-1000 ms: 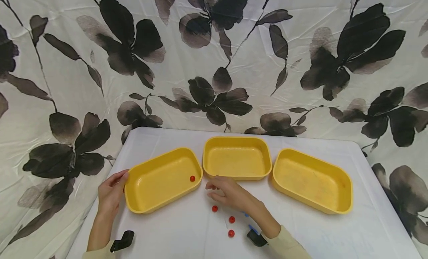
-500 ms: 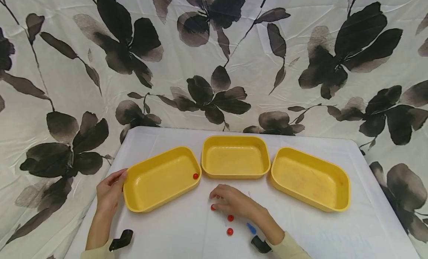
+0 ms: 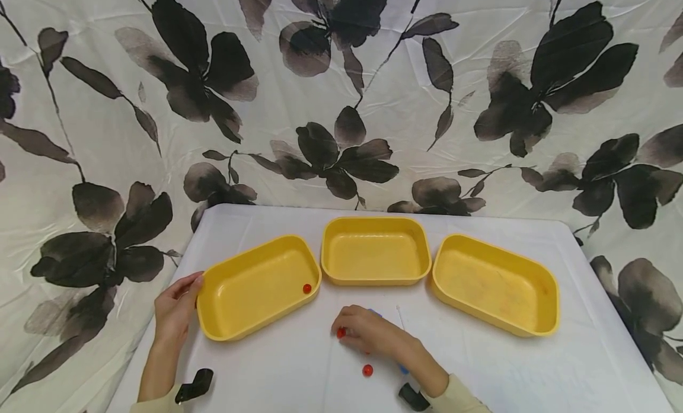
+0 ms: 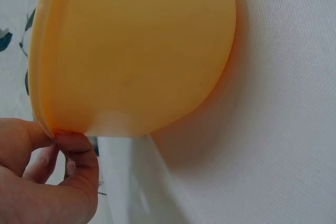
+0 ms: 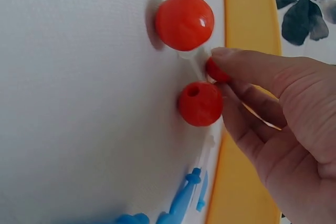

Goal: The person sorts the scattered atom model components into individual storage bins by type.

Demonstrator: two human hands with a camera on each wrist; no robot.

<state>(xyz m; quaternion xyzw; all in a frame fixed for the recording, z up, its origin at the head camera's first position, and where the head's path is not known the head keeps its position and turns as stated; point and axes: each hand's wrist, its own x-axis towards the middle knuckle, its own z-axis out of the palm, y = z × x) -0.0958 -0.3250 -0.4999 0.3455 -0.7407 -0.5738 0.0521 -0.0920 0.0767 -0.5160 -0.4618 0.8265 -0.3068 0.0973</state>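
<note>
My left hand [image 3: 175,309] grips the outer end of the left yellow tray [image 3: 213,306], thumb and finger pinching its rim in the left wrist view. One red bead [image 3: 306,288] lies inside that tray, towards its right end. On the white table, my right hand [image 3: 368,330] pinches another red bead [image 5: 216,71] between thumb and fingers. Close beside the fingertips sits a red bead with a hole [image 5: 200,103], mostly hidden under the hand in the head view. A further red bead [image 3: 367,370] rests on the cloth nearer the person.
A middle yellow tray [image 3: 376,253] and a right yellow tray [image 3: 496,288] stand along the back. Blue plastic pieces with thin clear stems [image 5: 181,195] lie by the right hand, partly covered by the wrist. Flower-printed cloth [image 3: 341,105] hangs behind the table.
My right hand has come down and towards the person from near the left tray's corner, and its fingers have closed on a red bead. The bead in the tray has rolled slightly. The left hand stays put.
</note>
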